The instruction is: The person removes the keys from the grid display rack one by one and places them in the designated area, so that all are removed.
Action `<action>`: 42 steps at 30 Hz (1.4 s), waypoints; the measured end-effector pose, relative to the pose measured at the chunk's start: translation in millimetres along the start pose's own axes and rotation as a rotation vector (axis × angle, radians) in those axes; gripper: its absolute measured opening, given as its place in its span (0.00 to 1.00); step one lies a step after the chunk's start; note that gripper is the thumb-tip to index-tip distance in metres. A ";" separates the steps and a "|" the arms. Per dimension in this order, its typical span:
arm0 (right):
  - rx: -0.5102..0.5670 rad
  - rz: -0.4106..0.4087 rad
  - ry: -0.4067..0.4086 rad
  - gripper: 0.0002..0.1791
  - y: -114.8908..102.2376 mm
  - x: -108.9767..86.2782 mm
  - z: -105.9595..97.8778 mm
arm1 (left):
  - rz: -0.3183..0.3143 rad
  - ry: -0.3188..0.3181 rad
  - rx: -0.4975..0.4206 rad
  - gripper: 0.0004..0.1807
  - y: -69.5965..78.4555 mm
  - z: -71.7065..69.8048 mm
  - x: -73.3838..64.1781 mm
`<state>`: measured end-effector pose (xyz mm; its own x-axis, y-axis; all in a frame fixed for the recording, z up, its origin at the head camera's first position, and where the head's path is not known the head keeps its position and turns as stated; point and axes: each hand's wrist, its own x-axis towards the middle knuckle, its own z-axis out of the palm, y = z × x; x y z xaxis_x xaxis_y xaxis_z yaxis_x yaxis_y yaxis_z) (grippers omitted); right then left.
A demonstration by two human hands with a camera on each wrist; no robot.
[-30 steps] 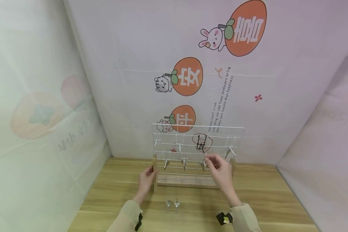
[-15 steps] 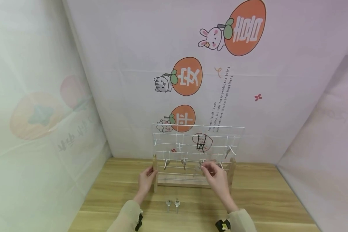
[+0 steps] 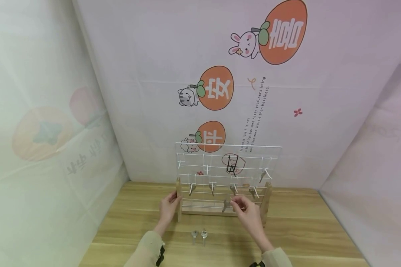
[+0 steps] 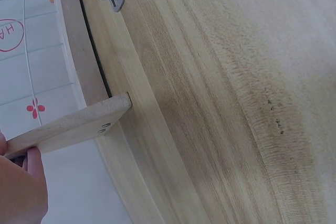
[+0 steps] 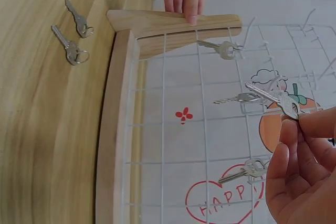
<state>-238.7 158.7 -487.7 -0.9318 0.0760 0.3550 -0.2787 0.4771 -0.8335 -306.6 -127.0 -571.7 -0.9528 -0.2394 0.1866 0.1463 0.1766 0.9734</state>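
Observation:
Between thumb and fingertips my right hand (image 3: 248,213) pinches a silver key (image 5: 273,98) by its head and ring. In the head view this key (image 3: 225,205) hangs in front of the lower wires of a white wire grid rack (image 3: 228,147). My left hand (image 3: 169,208) grips the rack's wooden side post (image 4: 79,121), its thumb on one face and fingers on the other. Other keys hang on the rack's white hooks, among them one key (image 3: 192,188) at left, one (image 3: 233,189) in the middle and one (image 3: 263,174) at upper right.
Two keys with rings, one (image 3: 194,235) and another (image 3: 204,234), lie on the wooden table (image 3: 133,207) before the rack. A black hook (image 3: 232,165) sits on the upper grid. Behind stands a white printed cloth backdrop (image 3: 153,111).
My right hand has moved down and slightly left, away from the hooks, with the key pinched in its fingers. The left hand has stayed on the post.

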 end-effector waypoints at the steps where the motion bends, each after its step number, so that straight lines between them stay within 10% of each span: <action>1: 0.002 0.002 -0.001 0.02 1.2 -1.2 0.7 | 0.001 0.000 0.002 0.21 0.0 0.1 0.1; 42: -0.071 0.043 -0.235 0.02 61.7 -27.1 39.7 | -0.007 -0.014 -0.008 0.22 2.3 -0.9 -1.4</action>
<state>-239.9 151.4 -565.6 -0.9732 -0.1042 0.2052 -0.2286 0.5387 -0.8109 -304.7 -127.2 -569.6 -0.9575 -0.2269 0.1782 0.1419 0.1674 0.9756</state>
